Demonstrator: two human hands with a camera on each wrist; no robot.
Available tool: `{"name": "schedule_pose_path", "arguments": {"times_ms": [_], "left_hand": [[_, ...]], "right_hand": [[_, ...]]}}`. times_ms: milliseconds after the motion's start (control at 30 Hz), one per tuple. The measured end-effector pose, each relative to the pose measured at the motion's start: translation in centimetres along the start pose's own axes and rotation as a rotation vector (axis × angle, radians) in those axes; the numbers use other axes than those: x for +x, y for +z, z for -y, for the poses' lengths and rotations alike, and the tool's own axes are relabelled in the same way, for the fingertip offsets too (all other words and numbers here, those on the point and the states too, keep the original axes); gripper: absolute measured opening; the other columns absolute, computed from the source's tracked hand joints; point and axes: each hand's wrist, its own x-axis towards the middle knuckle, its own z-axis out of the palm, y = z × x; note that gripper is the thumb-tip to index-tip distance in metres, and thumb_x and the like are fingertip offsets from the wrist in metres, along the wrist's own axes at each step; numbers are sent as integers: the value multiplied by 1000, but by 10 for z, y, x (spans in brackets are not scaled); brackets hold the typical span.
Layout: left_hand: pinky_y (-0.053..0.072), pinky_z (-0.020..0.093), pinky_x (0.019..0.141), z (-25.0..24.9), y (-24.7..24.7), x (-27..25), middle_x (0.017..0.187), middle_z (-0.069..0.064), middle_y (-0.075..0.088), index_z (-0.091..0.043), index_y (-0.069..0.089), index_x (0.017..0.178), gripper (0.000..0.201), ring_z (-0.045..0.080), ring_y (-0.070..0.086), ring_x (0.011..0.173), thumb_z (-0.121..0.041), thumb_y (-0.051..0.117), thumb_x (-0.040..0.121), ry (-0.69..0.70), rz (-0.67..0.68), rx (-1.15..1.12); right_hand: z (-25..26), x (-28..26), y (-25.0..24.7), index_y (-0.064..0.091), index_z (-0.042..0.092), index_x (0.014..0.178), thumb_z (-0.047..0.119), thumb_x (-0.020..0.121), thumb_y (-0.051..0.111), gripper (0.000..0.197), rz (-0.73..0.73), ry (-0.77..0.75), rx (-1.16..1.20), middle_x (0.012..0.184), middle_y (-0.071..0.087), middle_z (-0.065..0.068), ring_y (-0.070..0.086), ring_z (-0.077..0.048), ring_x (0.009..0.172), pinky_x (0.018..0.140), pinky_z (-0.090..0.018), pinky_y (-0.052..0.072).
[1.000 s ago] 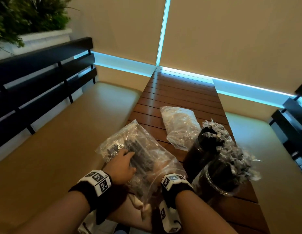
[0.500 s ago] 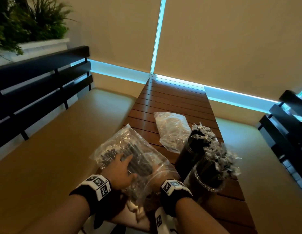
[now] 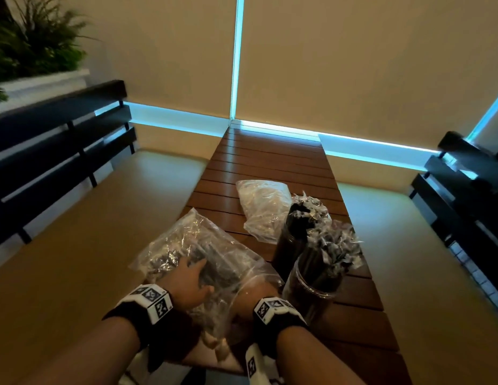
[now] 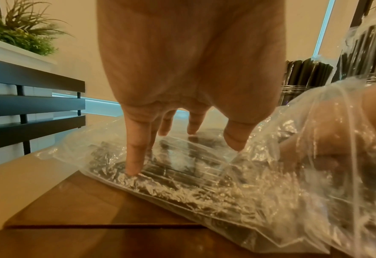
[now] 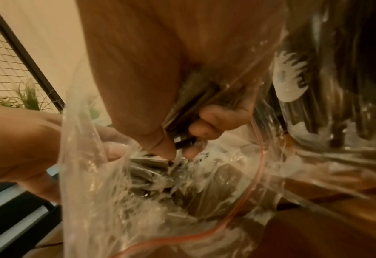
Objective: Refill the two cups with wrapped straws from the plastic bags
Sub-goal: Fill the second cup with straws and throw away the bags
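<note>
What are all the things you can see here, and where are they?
Clear plastic bag of black wrapped straws: one, near left part of the table, under both hands.
Second clear plastic bag: one, farther along the table, behind the cups.
Clear cups packed with black wrapped straws: two, one near, one behind it, right of the near bag.
Brown slatted wooden table: one, centre.
Tan bench seats: two, left and right.
Green plant in white planter: one, top left.
Left hand: presses on top of the near bag, fingers straight.
Right hand: inside the near bag, gripping a bunch of straws.
</note>
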Motion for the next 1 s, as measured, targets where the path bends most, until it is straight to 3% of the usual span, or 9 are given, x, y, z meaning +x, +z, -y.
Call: {"name": "schedule_pose_path", "arguments": {"times_ms": [100,167,300,367,533,667,767,900,1000], "left_hand": [[36,39,114,0,-3,4,160,17,11,-26,11,158,83,33,38,141,-59,51,92,-10,4,7],[38,37,112,-1,-3,10,157,17,19,-27,16,157,81,33,43,137,-59,52,92,-12,13,18],[40,38,110,-3,-5,24,152,15,35,-28,22,154,78,33,41,138,-58,53,89,-50,-2,18],[32,41,114,-4,-4,31,149,11,45,-29,23,153,76,33,28,146,-56,50,87,-56,30,15],[32,40,115,-7,-11,38,134,1,63,-28,41,146,72,26,45,135,-56,50,81,-50,40,85],[39,32,105,-31,-23,11,139,5,57,-22,53,136,47,25,52,127,-42,53,94,-44,-8,204],[38,35,109,-56,-50,-5,146,10,45,-17,51,137,53,27,47,131,-42,53,90,13,-129,224],[40,36,108,-114,-104,-45,146,4,40,-22,43,144,78,21,45,132,-25,67,69,399,-415,-289],[41,26,102,-162,-126,-73,143,-9,46,-27,37,147,92,9,47,128,-27,79,66,714,-122,-291]], "right_hand": [[-46,84,38,40,38,137,64,75,53,68,-130,-18,-93,147,44,-2,50,-32,123,100,-52,45],[-79,134,53,32,46,138,74,65,49,80,-109,-201,-160,150,40,1,49,-36,123,96,-58,45],[-13,-18,-42,57,17,124,37,86,62,43,-98,-113,-126,125,58,-7,59,-32,112,84,-34,50],[-14,-44,-64,61,7,116,25,91,59,31,-109,-98,-173,116,63,-11,64,-33,104,74,-33,48],[-18,-93,-102,63,9,104,32,88,65,27,-76,-128,-376,95,62,-11,64,-31,85,69,-35,51],[-26,-133,-143,70,8,103,34,85,69,32,-105,-149,-502,74,59,-2,57,-24,71,62,-29,46],[-36,-152,-165,68,13,92,28,86,68,16,-122,-148,-558,68,52,4,59,-24,76,59,-24,44],[-35,-174,-189,68,18,93,29,84,70,15,-174,-155,-606,76,60,4,61,-20,70,56,-23,43],[-24,-191,-210,67,4,116,16,88,68,30,-156,-171,-568,89,65,-5,64,-22,83,63,-19,43]]}}
